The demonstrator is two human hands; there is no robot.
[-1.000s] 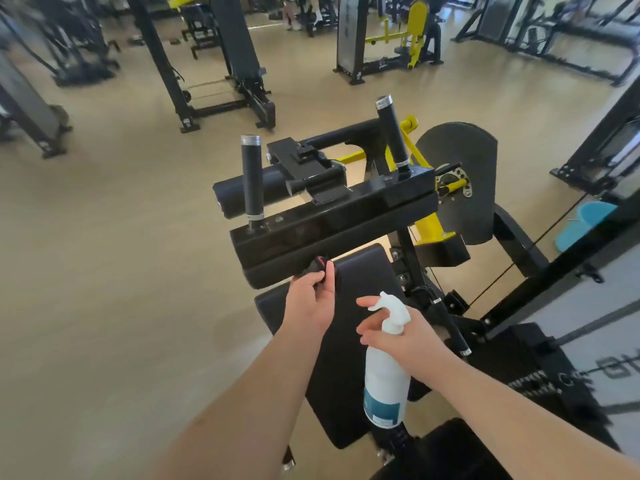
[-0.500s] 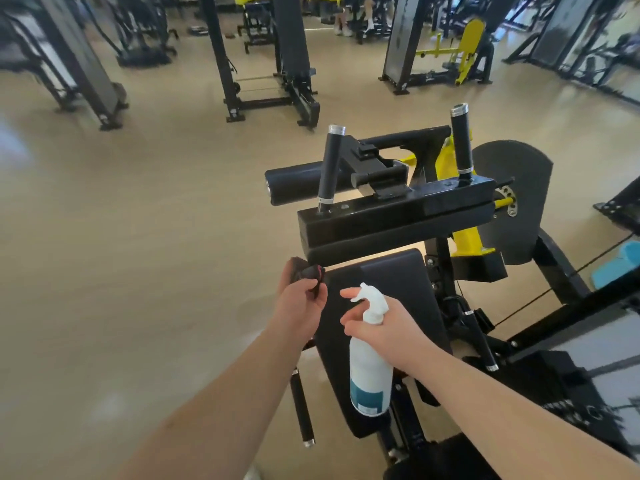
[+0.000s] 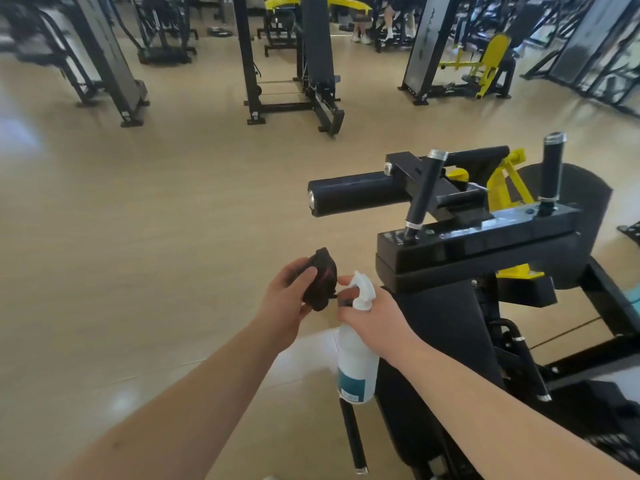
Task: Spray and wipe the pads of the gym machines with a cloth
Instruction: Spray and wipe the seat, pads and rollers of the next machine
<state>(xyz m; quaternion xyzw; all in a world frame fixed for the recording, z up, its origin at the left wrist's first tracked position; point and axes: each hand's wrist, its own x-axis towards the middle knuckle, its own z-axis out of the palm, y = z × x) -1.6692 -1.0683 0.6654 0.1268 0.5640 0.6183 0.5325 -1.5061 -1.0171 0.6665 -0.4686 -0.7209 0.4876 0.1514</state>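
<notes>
Cloth (image 3: 320, 280) bunched in my left hand (image 3: 284, 303), spray bottle (image 3: 356, 368) gripped in my right hand (image 3: 374, 317) (nozzle (image 3: 360, 282) facing it): mist lightly.

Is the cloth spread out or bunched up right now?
Bunched up: the dark cloth is a wad gripped in the left hand.

A commercial gym. A black weight machine (image 3: 485, 247) with a roller pad (image 3: 356, 197) and yellow parts stands on pale wood-look floor (image 3: 173, 220). Beyond it, well apart, more black-framed machines (image 3: 315, 64) stand, one with yellow arms (image 3: 491, 60).
</notes>
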